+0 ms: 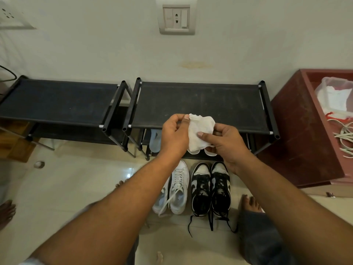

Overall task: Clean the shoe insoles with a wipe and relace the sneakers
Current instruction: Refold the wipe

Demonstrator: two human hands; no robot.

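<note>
Two hands hold a white wipe above the shoes.

The crumpled wipe [200, 131] is up in the air, in front of the black shoe rack [200, 100]. The left hand [174, 135] pinches its edge at 10 o'clock. The right hand [227, 144] pinches it at 4 o'clock, thumb on top. On the floor at 6 o'clock from the wipe stand the white sneakers [178, 190]. The black-and-white sneakers [211, 188] are just beside them at 3 o'clock, laces loose. A blue insole [155, 139] leans on the low shelf at 9 o'clock. A red box [305, 131] sits far out at 3 o'clock.
</note>
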